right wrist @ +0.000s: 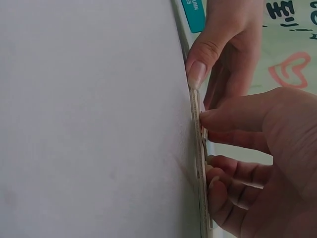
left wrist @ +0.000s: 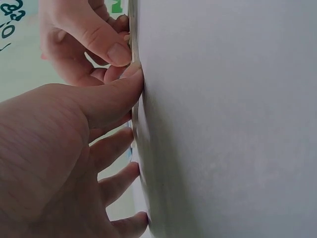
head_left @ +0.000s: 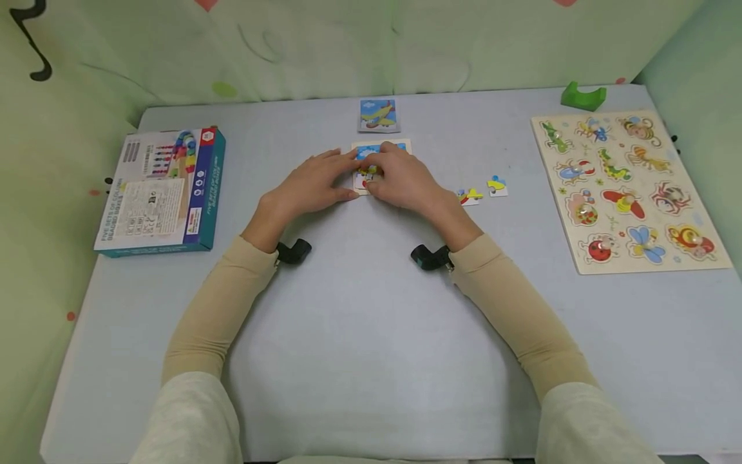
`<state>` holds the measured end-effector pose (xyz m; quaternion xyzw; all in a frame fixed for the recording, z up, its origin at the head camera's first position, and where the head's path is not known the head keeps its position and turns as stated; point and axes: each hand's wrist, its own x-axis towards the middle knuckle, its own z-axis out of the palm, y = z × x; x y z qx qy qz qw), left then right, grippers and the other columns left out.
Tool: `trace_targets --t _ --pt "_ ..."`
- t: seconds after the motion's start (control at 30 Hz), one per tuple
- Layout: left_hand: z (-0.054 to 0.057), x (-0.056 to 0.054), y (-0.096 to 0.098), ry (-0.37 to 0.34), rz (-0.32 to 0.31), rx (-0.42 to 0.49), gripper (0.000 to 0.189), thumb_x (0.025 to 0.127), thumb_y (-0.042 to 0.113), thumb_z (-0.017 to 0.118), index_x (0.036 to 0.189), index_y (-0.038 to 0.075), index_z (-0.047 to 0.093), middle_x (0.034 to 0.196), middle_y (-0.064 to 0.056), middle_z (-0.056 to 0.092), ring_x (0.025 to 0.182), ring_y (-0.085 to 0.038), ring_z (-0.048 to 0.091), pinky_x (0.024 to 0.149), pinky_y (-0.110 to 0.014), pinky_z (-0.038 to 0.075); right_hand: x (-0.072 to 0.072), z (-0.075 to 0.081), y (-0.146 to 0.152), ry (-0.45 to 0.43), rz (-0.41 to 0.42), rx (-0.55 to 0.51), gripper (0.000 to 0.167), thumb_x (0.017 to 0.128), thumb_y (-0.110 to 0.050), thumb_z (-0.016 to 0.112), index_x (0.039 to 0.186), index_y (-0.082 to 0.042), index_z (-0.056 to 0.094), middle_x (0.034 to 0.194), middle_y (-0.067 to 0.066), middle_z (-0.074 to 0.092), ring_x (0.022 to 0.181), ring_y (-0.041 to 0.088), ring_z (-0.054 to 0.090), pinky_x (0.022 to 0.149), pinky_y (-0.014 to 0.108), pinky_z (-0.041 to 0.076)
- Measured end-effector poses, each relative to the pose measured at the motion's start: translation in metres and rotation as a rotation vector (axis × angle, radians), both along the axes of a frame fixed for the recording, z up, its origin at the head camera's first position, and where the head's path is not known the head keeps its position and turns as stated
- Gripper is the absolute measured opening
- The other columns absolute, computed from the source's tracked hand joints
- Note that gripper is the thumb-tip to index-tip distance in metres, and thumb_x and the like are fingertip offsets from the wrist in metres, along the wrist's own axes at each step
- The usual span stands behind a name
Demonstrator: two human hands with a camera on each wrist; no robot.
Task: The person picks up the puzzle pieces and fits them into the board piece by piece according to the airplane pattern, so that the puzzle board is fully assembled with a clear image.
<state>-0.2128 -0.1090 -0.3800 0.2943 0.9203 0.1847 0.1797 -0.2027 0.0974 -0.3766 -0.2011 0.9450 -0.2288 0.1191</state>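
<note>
A small wooden jigsaw board (head_left: 404,144) with blue sky in its picture lies flat on the table between the hands, which hide much of it. My left hand (head_left: 310,182) holds the board at its near left corner, thumb along the near edge, fingers spread beside it. Over the board, my right hand (head_left: 406,177) pinches a puzzle piece (right wrist: 204,136) between thumb and index finger, low against the surface; its other fingers are curled. Two loose yellow-and-white puzzle pieces, one nearer (head_left: 470,196) and one farther right (head_left: 496,186), lie right of the right hand.
Behind the board lies a picture card (head_left: 379,116) with a yellow plane. A boxed bead toy (head_left: 159,190) sits at the left. On the right are an insect peg puzzle (head_left: 628,193) and a green curved block (head_left: 583,98). Curtains border the table's back and sides.
</note>
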Motion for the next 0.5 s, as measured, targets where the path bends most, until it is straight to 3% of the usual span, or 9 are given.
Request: trace_targets --t 0.23,0.5 --pt "-0.0012 -0.0001 -0.0010 0.004 -0.004 0.001 0.067 0.097 0.039 0.062 0.156 0.023 0.035 0.166 0.001 0.024 0.155 -0.031 0.016 0.124 -0.056 0.017 -0.0009 -0.0035 -0.0032 0.022 -0.017 -0.005 0.037 0.092 -0.026 0.064 0.126 -0.012 0.068 0.113 0.009 0.058 0.090 0.025 0.055 0.077 0.041 0.049" --pt "-0.0025 -0.0013 -0.0008 0.018 -0.008 0.011 0.067 0.098 0.039 0.062 0.156 0.021 0.034 0.165 0.001 0.027 0.155 -0.031 0.017 0.124 -0.055 0.018 -0.0007 -0.0039 -0.0041 0.067 -0.010 0.019 0.035 0.090 -0.026 0.063 0.122 -0.012 0.070 0.103 0.004 0.053 0.081 0.022 0.052 0.066 0.037 0.045"
